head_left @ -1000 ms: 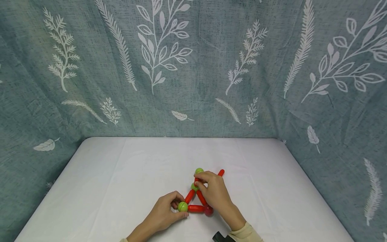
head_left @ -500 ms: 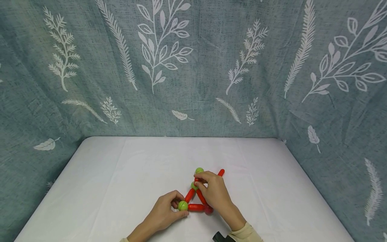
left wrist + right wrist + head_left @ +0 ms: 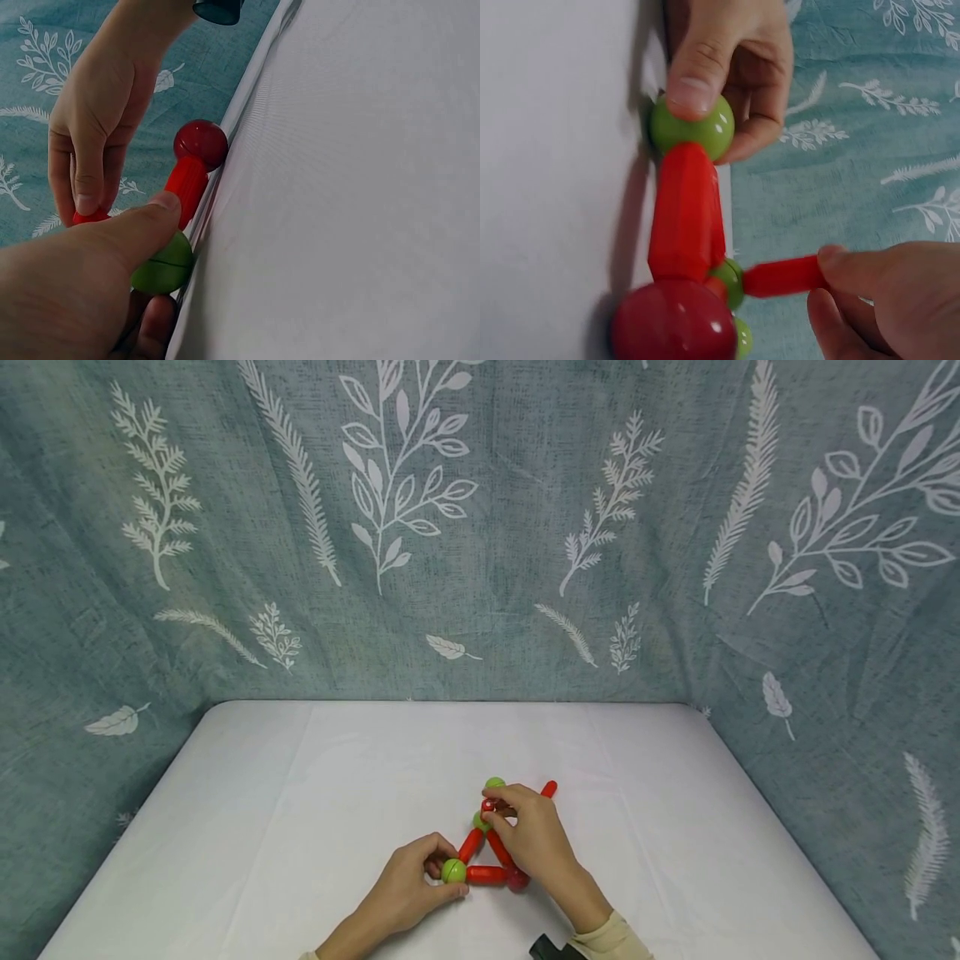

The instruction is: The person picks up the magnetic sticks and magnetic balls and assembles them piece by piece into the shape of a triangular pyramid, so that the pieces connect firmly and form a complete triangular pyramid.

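At the bench (image 3: pixel 337 777), the left hand (image 3: pixel 405 881) gripped a green ball (image 3: pixel 453 872); the right hand (image 3: pixel 536 831) pinched a red rod (image 3: pixel 784 276).

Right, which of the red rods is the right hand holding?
The upright red rod, rising from the green ball at the far corner of the triangle. The right hand pinches its top; three others form the sides, another shows beyond.

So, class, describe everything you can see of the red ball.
The red ball is dark, round and glossy, perhaps plastic or painted wood. It rests on the white table, right of the green ball that the left hand holds. Two red rods meet it: one from that green ball, the other angling farther back. Neither that hand nor the right hand touches it.
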`<state>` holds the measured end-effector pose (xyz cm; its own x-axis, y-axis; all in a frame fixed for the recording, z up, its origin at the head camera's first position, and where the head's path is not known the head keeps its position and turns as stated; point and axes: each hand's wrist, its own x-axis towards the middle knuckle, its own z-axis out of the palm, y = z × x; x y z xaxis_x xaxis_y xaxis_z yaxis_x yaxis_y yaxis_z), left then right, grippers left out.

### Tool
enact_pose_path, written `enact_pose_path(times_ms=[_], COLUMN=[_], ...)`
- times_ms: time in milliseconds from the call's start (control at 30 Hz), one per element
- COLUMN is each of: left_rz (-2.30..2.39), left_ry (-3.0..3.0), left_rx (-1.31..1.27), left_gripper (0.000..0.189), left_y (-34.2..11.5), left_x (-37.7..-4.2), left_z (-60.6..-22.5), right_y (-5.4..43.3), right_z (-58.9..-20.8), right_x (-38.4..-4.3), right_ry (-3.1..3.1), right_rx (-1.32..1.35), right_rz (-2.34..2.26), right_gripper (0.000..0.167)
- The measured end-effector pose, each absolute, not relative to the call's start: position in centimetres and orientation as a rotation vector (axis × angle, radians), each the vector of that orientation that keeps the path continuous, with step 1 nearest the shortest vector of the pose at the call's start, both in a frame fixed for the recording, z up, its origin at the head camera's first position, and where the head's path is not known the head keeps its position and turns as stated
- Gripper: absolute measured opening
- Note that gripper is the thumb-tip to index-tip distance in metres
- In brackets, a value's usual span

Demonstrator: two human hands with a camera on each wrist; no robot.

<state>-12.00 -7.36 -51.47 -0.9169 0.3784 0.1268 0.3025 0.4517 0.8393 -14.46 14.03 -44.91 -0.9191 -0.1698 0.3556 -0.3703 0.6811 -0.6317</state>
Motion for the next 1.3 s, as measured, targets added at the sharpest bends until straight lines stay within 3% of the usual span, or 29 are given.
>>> enact_pose_path(times_ms=[233,600,1300], left_rz=[1.486,1.473,1.472], left_ry=[2.603,2.604,2.597], left_rx=[0.574,0.549,0.564], left_gripper=[0.037,0.038,0.038], left_y=[-7.4,-7.4,-7.4], left_x=[-12.1,-12.0,-12.1], left_z=[-51.6,-51.3,-51.4], right_y=[16.0,20.0,24.2], right_z=[-44.5,-45.1,-48.1], right_x=[-15.0,-16.6,-18.1], right_ry=[-2.617,-2.672,-2.774], right_rx=[0.329,0.087,-0.062], right_rz=[1.049,1.060,1.076], right_gripper=[0.034,0.027,0.029])
